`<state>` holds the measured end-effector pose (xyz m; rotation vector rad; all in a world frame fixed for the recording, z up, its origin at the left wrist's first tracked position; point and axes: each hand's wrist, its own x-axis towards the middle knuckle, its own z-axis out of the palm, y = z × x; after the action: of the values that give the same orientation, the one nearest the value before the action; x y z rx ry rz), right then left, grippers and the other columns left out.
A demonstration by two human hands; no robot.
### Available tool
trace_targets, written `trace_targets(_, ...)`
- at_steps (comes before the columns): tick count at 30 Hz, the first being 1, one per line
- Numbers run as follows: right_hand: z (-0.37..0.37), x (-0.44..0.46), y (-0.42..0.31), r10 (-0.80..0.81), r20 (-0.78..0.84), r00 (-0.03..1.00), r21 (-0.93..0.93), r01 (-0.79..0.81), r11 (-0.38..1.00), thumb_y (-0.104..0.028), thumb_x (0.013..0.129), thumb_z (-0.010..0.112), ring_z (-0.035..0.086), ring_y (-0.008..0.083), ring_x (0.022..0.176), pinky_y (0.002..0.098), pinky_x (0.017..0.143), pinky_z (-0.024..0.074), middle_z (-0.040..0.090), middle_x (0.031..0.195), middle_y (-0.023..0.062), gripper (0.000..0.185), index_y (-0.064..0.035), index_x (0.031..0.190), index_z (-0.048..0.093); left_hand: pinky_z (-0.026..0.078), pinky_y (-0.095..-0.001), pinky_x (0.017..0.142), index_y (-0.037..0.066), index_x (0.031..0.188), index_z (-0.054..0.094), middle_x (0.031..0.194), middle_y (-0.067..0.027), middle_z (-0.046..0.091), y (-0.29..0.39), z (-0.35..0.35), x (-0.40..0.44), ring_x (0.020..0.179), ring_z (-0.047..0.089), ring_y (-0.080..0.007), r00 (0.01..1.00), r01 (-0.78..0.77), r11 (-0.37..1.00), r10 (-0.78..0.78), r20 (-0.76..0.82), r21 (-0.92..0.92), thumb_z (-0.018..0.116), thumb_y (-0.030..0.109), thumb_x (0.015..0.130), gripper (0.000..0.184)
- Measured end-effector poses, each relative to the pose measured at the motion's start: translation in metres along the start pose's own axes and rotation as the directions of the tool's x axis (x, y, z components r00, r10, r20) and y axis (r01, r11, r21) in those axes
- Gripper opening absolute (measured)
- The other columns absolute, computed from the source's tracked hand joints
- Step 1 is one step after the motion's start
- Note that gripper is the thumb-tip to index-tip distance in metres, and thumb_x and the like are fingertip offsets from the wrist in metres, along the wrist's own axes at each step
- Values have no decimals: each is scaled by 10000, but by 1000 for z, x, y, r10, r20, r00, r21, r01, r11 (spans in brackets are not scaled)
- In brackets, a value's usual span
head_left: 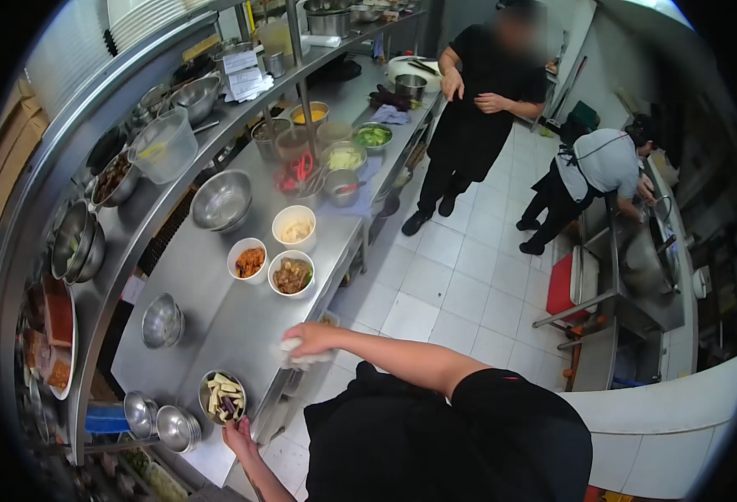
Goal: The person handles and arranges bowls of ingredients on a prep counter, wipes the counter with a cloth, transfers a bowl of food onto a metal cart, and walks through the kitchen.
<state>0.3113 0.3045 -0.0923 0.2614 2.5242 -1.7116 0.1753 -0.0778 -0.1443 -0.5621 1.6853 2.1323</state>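
My left hand (239, 437) grips the near rim of a small metal bowl (204, 413) that stands on the steel counter (201, 293). Cut pieces of eggplant (225, 395), pale with some purple skin, fill this bowl. A crumpled white cloth (303, 360) is bunched in my right hand (313, 338), at the counter's front edge. Farther along the counter stand three white tubs: one with orange-red food (250, 262), one with brown meat-like pieces (291, 275), one with pale pieces (294, 230).
Stacked metal bowls (178, 428) stand beside the eggplant; a larger bowl (221, 200) sits farther back. A laden steel shelf (147, 222) overhangs the counter. One person (481, 100) stands at its far end; another (594, 167) bends at a sink on the right.
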Motion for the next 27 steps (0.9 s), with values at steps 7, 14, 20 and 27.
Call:
trace_targets(7,75,61,-41,-75,-170,983,244,115,963,-295,773,725,615,234,1042,316,900,484,623,1166,160,616,-64,1310,530,546,-353,827,-14,1252,456,1196,-170,579,-13,-30,-38,1029,636,-319,995,-67,983,78,58,-172,562,143,934,370)
trace_targets(14,111,27,-22,-112,-16,994,-395,96,914,-267,761,706,524,361,1142,446,1033,387,452,1350,239,605,-2,1274,525,545,-357,796,35,1350,438,1244,-164,589,-81,-150,-137,1013,637,-261,997,-71,958,73,2,277,536,200,966,430)
trace_targets(20,145,37,-37,-58,169,984,-870,176,460,-197,755,677,496,411,1210,553,1057,312,449,1365,297,541,24,1239,577,527,-309,721,4,1277,503,1053,-126,657,-233,-328,-238,871,646,-211,988,148,778,-94,-120,610,565,178,932,391)
trace_targets(27,137,51,-78,169,294,941,-864,186,467,-220,783,647,461,427,1246,536,1000,348,659,1146,167,370,-40,1102,694,517,-313,765,-18,1258,525,1060,-124,663,-282,-370,-296,895,645,-225,951,240,446,-286,-117,862,564,184,929,388)
